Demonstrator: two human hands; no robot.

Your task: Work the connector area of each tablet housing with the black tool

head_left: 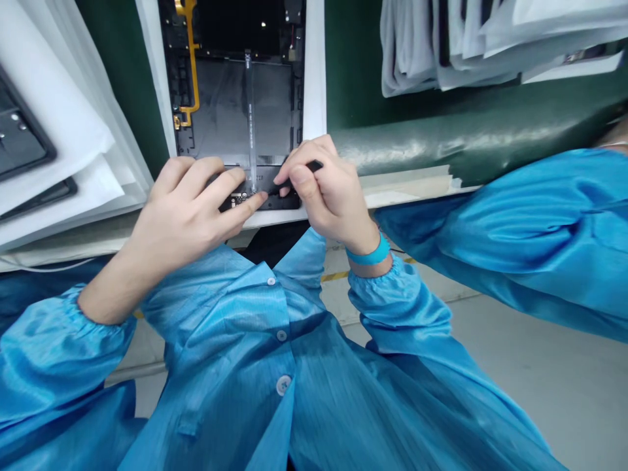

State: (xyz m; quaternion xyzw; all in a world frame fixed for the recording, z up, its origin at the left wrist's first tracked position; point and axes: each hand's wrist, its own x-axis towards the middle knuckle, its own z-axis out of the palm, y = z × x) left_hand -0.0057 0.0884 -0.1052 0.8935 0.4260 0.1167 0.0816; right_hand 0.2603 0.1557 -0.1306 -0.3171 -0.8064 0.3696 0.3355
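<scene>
An opened tablet-like device (223, 118) lies in front of me, with an orange flex cable (193, 59) down its left side and a pale strip cable (252, 124) down its middle. My left hand (191, 199) rests over the device's near left end, its fingers stretched out and apart. The left fingertips touch the dark near end beside a small circuit board (240, 198), which they partly cover. Pinched in my closed right hand (328, 186) is a small black tool (314, 166). Its tip is hidden by the fingers, close to the device's near right corner.
White sheets with dark device shells (19, 127) between them lie at the left. Several wrapped pieces (412, 49) are stacked at the back right on the green mat (353, 104). A co-worker's blue sleeve (544, 216) reaches in from the right, near the table edge.
</scene>
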